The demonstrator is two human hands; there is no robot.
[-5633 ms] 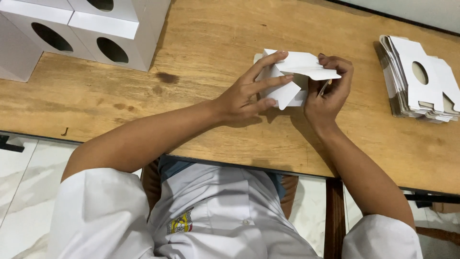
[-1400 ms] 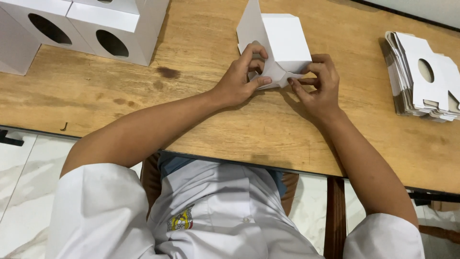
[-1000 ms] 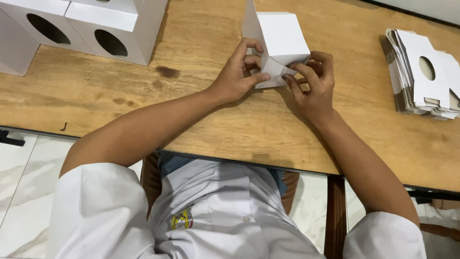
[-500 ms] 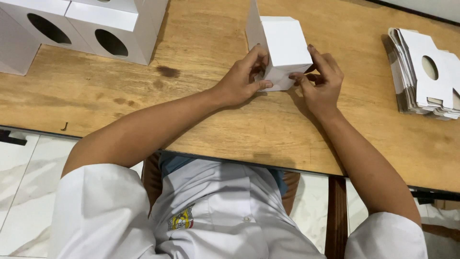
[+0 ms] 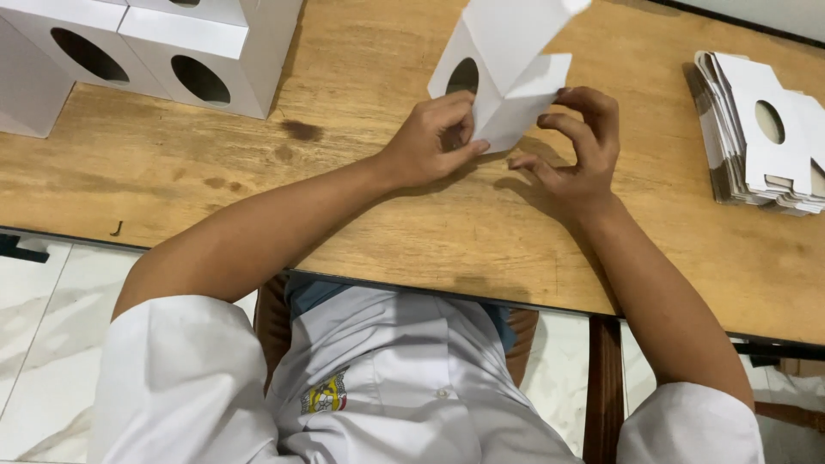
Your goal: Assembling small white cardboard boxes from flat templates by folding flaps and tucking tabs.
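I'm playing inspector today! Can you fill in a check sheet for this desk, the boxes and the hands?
Surface: wooden table, stained with dark spots.
Job's things: white box with a round hole, tilted up off the table.
Clutter: finished white boxes far left; stack of flat box blanks far right.
Hands: left hand grips the box's lower edge; right hand has fingertips at its flap.
Cables: nothing seen.
Surroundings: white tiled floor; person's white shirt.

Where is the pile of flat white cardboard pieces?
In the head view, the pile of flat cardboard cutouts lies at the wooden table's far right edge, beyond the right hand.
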